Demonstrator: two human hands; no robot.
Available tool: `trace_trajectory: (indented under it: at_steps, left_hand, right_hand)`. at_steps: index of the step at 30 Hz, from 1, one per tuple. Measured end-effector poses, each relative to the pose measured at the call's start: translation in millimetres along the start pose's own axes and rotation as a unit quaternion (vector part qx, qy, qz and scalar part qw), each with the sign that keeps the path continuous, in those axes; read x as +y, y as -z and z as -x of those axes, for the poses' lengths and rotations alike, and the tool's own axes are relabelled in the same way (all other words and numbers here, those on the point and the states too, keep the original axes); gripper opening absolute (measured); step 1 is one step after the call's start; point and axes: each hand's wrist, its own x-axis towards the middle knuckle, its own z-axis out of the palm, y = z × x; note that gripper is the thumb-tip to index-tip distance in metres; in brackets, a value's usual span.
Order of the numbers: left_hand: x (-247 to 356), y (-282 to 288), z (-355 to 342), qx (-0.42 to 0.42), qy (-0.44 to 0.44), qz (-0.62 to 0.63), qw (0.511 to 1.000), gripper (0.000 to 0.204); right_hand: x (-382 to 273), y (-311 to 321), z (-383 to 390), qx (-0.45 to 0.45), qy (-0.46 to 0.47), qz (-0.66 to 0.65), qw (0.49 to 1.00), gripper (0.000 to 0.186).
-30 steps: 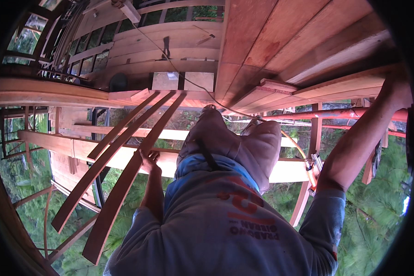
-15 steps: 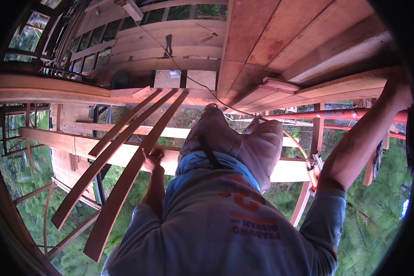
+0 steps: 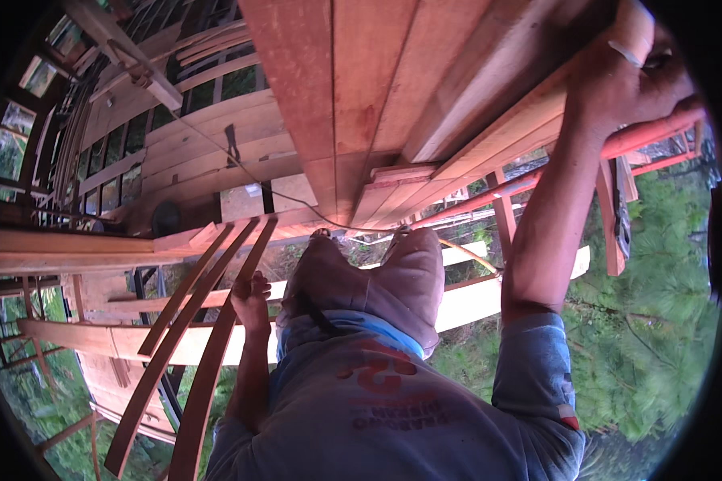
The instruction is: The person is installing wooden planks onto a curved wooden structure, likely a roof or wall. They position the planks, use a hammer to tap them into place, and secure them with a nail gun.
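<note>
My left hand (image 3: 250,295) is closed, with curled fingers, at the edge of a long reddish-brown wooden slat (image 3: 208,373). Two more slats run beside it, a long one (image 3: 156,377) and a shorter one (image 3: 186,293). Their far ends meet a wooden beam (image 3: 64,247). My right arm reaches up to the far right, where my right hand (image 3: 618,88) is beside the edge of the planks (image 3: 505,132) and over a red-orange pipe (image 3: 642,136). A ring-like band shows on it. Its fingers are partly cut off by the dark rim, and their grip is hidden.
Wide reddish boards (image 3: 369,72) slope at the upper right. A thin cable (image 3: 285,195) runs across them past my feet. Pale beams (image 3: 473,309) pass under my legs, with greenery (image 3: 642,345) below. Another timber platform (image 3: 208,148) lies at the far left.
My view has shifted, so the boards fill more of the upper middle. My right hand shows further into view, by the planks. My left hand stays at the slat, its fingers more curled.
</note>
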Motion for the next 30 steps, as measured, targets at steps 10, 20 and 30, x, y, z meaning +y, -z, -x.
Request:
trace_trajectory:
  at_steps: [10, 20, 30]
  left_hand:
    - [454, -167, -53, 0.016, -0.612, 0.048, 0.789, 0.063]
    - [591, -288, 97, -0.191, -0.838, 0.153, 0.487, 0.047]
    - [645, -307, 99, -0.211, -0.677, 0.23, 0.667, 0.053]
  right_hand:
    - [-8, 11, -14, 0.055, -0.019, 0.051, 0.997, 0.046]
    - [4, 21, -4, 0.036, -0.09, 0.008, 0.995, 0.051]
    - [-3, 17, -6, 0.045, -0.094, 0.0, 0.995, 0.042]
